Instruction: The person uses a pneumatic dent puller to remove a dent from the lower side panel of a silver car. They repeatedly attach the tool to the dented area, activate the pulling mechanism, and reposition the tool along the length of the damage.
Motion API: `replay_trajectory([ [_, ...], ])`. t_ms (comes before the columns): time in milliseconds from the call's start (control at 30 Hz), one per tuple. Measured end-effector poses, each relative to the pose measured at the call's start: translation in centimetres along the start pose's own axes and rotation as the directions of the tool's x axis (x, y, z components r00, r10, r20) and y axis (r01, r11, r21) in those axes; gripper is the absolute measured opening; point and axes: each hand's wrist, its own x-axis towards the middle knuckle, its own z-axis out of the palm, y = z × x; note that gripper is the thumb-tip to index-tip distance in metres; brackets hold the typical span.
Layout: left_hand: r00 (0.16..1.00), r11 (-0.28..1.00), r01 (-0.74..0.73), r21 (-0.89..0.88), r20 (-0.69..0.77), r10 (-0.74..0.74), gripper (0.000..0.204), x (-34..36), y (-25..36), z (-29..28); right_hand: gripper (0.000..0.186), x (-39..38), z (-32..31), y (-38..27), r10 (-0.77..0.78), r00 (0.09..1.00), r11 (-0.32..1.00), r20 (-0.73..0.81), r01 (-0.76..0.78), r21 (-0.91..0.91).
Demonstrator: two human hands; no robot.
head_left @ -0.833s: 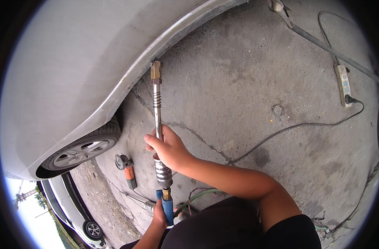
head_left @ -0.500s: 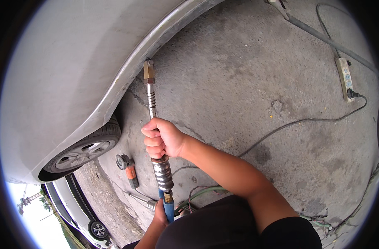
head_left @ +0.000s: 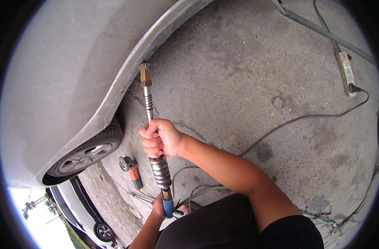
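A slide hammer (head_left: 160, 172) stretches from near my body to the car's lower edge: brass-coloured head, thin rod with a spring, ribbed metal sleeve, blue handle (head_left: 167, 204). Its head (head_left: 145, 72) meets the rim of the grey body panel (head_left: 69, 66); whether it is fixed there I cannot tell. My right hand (head_left: 160, 138) is closed round the middle of the tool, between spring and ribbed sleeve. Lower down, my left hand (head_left: 158, 206) wraps the blue handle, its fingers partly hidden.
An orange angle grinder (head_left: 132, 172) lies on the concrete left of the tool. Cables and a green hose (head_left: 206, 191) run beside my body. A power strip (head_left: 346, 74) with a plugged-in cord lies far right, near a grey pole (head_left: 318, 30). A wheel (head_left: 83, 157) and white car (head_left: 79, 207) are left.
The view has shifted slightly, and the tool's head appears a little farther left and lower. Both hands keep their hold on the slide hammer.
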Motion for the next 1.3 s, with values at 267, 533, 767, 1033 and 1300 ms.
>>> replay_trajectory([
  [267, 0.998, 0.959, 0.005, 0.284, 0.064, -0.024, 0.035, 2.3, 2.4, -4.4, 0.034, -2.7, 3.9, 5.9, -0.474, 0.746, 0.873, -0.468, 0.331, -0.358],
  [533, 0.785, 0.729, -0.619, 0.293, 0.188, 0.591, 0.060, 0.7, 9.4, 1.1, 0.030, -7.0, 17.0, 5.9, -0.732, 0.533, 0.590, -0.424, 0.184, -0.786],
  [767, 0.608, 0.659, -0.747, 0.095, 0.500, 0.617, 0.065, -4.5, 15.8, 6.7, 0.032, -5.5, 29.2, 9.2, -0.894, 0.421, 0.233, -0.157, 0.138, -0.963],
  [1033, 0.533, 0.649, -0.731, 0.212, 0.771, 0.349, 0.041, -6.3, 15.3, 7.4, 0.027, -5.0, 33.3, 13.0, -0.931, 0.330, 0.200, -0.155, 0.107, -0.974],
  [1300, 0.602, 0.769, -0.583, 0.260, 0.775, 0.194, 0.043, -3.0, 14.9, 0.4, 0.026, 2.1, 28.8, 13.6, -0.894, 0.358, 0.307, -0.269, 0.054, -0.950],
])
